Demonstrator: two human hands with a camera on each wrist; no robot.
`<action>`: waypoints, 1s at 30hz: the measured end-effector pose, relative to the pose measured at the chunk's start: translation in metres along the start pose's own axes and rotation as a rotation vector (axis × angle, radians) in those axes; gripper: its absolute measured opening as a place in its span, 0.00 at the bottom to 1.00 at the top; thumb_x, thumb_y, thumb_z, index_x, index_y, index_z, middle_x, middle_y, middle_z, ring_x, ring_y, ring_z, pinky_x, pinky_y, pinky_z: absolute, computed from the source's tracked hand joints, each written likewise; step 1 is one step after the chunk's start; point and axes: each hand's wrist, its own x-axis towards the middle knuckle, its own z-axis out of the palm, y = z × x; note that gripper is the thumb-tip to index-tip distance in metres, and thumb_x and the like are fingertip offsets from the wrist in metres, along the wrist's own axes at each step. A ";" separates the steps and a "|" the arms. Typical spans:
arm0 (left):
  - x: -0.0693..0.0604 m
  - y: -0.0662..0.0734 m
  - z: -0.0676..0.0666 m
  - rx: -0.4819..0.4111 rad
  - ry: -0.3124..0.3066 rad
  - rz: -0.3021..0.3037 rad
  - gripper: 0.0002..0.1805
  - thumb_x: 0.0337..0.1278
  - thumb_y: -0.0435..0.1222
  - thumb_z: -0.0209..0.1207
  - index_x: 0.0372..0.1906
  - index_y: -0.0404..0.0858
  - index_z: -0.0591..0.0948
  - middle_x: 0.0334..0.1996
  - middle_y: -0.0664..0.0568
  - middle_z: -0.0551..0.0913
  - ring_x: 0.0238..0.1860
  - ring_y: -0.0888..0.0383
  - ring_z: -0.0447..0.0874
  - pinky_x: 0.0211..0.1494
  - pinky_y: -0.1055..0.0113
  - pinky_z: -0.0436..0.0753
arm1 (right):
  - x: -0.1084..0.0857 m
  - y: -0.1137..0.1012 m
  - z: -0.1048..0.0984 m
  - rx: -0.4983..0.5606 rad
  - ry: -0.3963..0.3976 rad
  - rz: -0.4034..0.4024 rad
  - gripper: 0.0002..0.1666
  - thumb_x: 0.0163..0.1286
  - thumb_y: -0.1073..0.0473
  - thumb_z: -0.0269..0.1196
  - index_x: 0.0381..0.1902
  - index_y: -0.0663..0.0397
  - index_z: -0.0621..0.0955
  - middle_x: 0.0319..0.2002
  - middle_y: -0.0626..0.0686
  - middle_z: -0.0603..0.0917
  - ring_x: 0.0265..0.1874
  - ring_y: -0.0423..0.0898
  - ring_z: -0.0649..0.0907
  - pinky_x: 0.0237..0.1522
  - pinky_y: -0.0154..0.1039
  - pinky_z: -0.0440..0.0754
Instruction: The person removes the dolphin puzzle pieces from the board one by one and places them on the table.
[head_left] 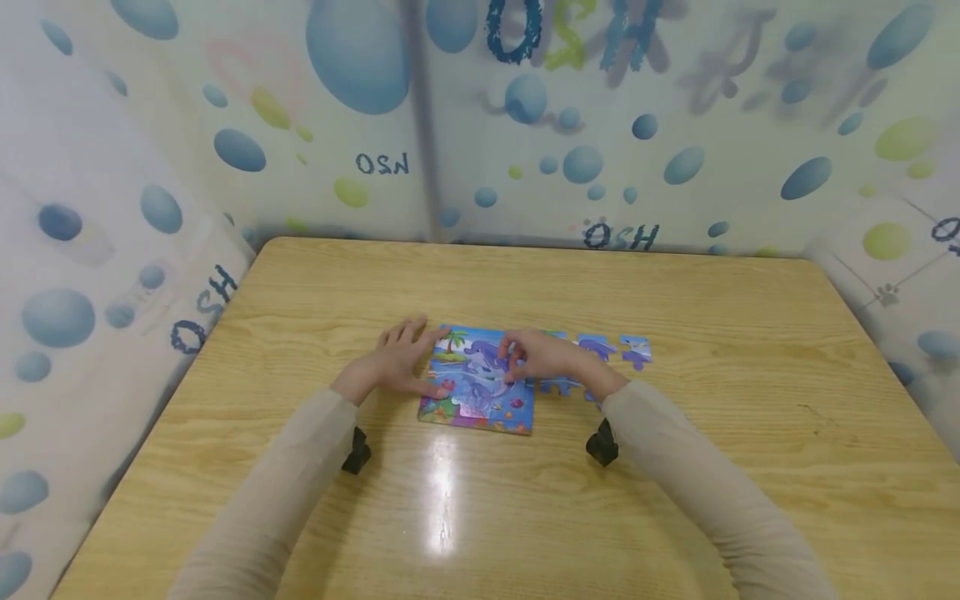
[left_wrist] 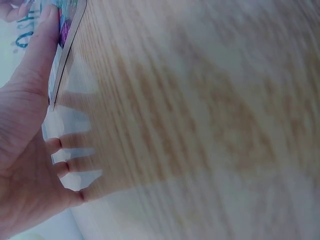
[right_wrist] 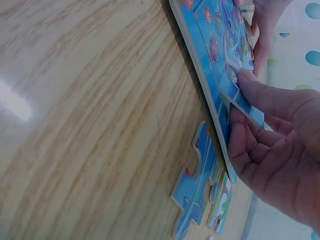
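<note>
A flat jigsaw puzzle board (head_left: 517, 417) with a dolphin and palm tree picture lies on the table, many pieces fitted in it. My left hand (head_left: 397, 358) spreads its fingers at the board's left side. Its thumb (left_wrist: 42, 42) lies on the board's edge, while the other fingertips touch the tabletop. Over the board's right part, my right hand (head_left: 546, 354) pinches a blue puzzle piece (right_wrist: 244, 106) between thumb and curled fingers. That piece is tilted, one edge raised off the board. The right hand hides part of the picture in the head view.
Loose puzzle pieces lie right of the board, among them a purple-and-blue piece (head_left: 636, 351), another dolphin piece (head_left: 596, 347) and a blue piece (right_wrist: 192, 187) near the board's edge. The wooden table (head_left: 675, 500) meets patterned walls (head_left: 480, 125) at the back and sides.
</note>
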 end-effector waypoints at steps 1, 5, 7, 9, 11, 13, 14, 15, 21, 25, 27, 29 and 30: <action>0.000 0.000 0.000 -0.002 0.000 0.001 0.56 0.43 0.61 0.61 0.72 0.48 0.44 0.71 0.34 0.36 0.70 0.33 0.33 0.67 0.35 0.40 | 0.000 0.000 0.000 -0.010 -0.003 -0.006 0.16 0.60 0.62 0.63 0.45 0.59 0.73 0.31 0.51 0.77 0.28 0.42 0.73 0.30 0.31 0.72; 0.001 0.000 0.000 0.001 -0.002 -0.003 0.55 0.43 0.61 0.61 0.72 0.48 0.44 0.71 0.34 0.36 0.70 0.33 0.33 0.67 0.35 0.40 | 0.000 0.002 -0.001 -0.049 -0.021 -0.058 0.12 0.61 0.61 0.62 0.42 0.60 0.76 0.32 0.51 0.77 0.29 0.41 0.73 0.31 0.30 0.72; 0.001 0.000 0.000 0.001 -0.003 -0.004 0.56 0.43 0.61 0.61 0.72 0.48 0.44 0.71 0.34 0.36 0.70 0.33 0.33 0.67 0.35 0.40 | 0.001 0.003 -0.001 -0.053 -0.028 -0.080 0.10 0.62 0.61 0.62 0.39 0.60 0.76 0.32 0.51 0.76 0.30 0.41 0.71 0.32 0.30 0.71; 0.000 0.000 0.000 0.004 -0.001 -0.001 0.56 0.43 0.61 0.60 0.72 0.48 0.44 0.71 0.35 0.36 0.70 0.33 0.33 0.67 0.35 0.40 | 0.001 0.004 -0.002 -0.053 -0.036 -0.092 0.08 0.62 0.60 0.61 0.37 0.59 0.76 0.31 0.50 0.74 0.29 0.41 0.70 0.31 0.31 0.69; 0.001 0.000 0.000 0.009 0.003 0.003 0.56 0.43 0.61 0.60 0.72 0.48 0.44 0.71 0.35 0.36 0.70 0.33 0.33 0.67 0.36 0.40 | 0.000 0.004 -0.003 -0.045 -0.043 -0.098 0.08 0.63 0.60 0.61 0.35 0.59 0.75 0.30 0.49 0.72 0.30 0.42 0.69 0.31 0.31 0.68; 0.001 0.000 0.000 0.012 0.005 0.008 0.55 0.43 0.61 0.60 0.72 0.48 0.44 0.71 0.35 0.36 0.70 0.34 0.33 0.68 0.36 0.40 | -0.001 0.005 -0.004 -0.023 -0.054 -0.102 0.08 0.63 0.60 0.60 0.33 0.59 0.73 0.29 0.48 0.70 0.29 0.42 0.67 0.32 0.32 0.66; 0.001 0.000 0.000 0.013 0.006 0.010 0.55 0.43 0.62 0.60 0.72 0.48 0.44 0.71 0.35 0.35 0.70 0.34 0.33 0.68 0.36 0.40 | -0.001 0.005 -0.004 -0.007 -0.062 -0.106 0.08 0.63 0.61 0.60 0.32 0.59 0.72 0.29 0.48 0.69 0.29 0.42 0.67 0.32 0.32 0.66; 0.002 -0.001 0.000 0.015 0.006 0.012 0.55 0.43 0.62 0.60 0.72 0.48 0.44 0.71 0.35 0.35 0.70 0.34 0.33 0.67 0.36 0.40 | -0.002 0.005 -0.005 0.010 -0.069 -0.111 0.08 0.64 0.61 0.60 0.31 0.59 0.71 0.28 0.48 0.68 0.29 0.43 0.67 0.32 0.33 0.65; 0.003 0.000 0.000 0.009 -0.002 0.010 0.55 0.43 0.62 0.60 0.72 0.49 0.43 0.71 0.35 0.35 0.70 0.34 0.32 0.67 0.35 0.40 | -0.002 0.010 -0.008 0.119 -0.095 -0.108 0.10 0.63 0.63 0.59 0.27 0.58 0.68 0.26 0.47 0.67 0.27 0.43 0.66 0.31 0.34 0.65; 0.003 0.000 0.001 0.003 -0.008 0.009 0.56 0.43 0.62 0.60 0.72 0.49 0.43 0.71 0.35 0.35 0.70 0.33 0.32 0.67 0.34 0.40 | -0.004 0.013 -0.010 0.154 -0.075 -0.061 0.08 0.64 0.62 0.59 0.30 0.59 0.70 0.27 0.47 0.70 0.27 0.42 0.68 0.32 0.34 0.68; 0.003 -0.001 0.001 0.000 -0.009 0.004 0.56 0.43 0.62 0.60 0.72 0.49 0.43 0.71 0.35 0.35 0.70 0.33 0.32 0.67 0.34 0.39 | -0.006 0.015 -0.011 0.154 -0.051 -0.048 0.08 0.64 0.61 0.59 0.33 0.60 0.72 0.27 0.47 0.72 0.26 0.41 0.69 0.31 0.33 0.69; 0.003 -0.002 0.002 -0.001 -0.008 0.000 0.56 0.42 0.62 0.60 0.72 0.49 0.43 0.71 0.35 0.35 0.70 0.33 0.32 0.67 0.35 0.39 | -0.008 0.016 -0.012 0.168 -0.039 -0.045 0.09 0.64 0.61 0.59 0.35 0.62 0.73 0.26 0.47 0.73 0.24 0.41 0.69 0.28 0.33 0.68; 0.002 -0.002 0.002 0.002 -0.007 -0.002 0.56 0.42 0.63 0.60 0.72 0.49 0.43 0.71 0.35 0.35 0.70 0.34 0.32 0.67 0.35 0.39 | -0.010 0.016 -0.013 0.175 -0.035 -0.040 0.09 0.64 0.60 0.59 0.36 0.62 0.74 0.24 0.47 0.73 0.22 0.41 0.68 0.26 0.33 0.68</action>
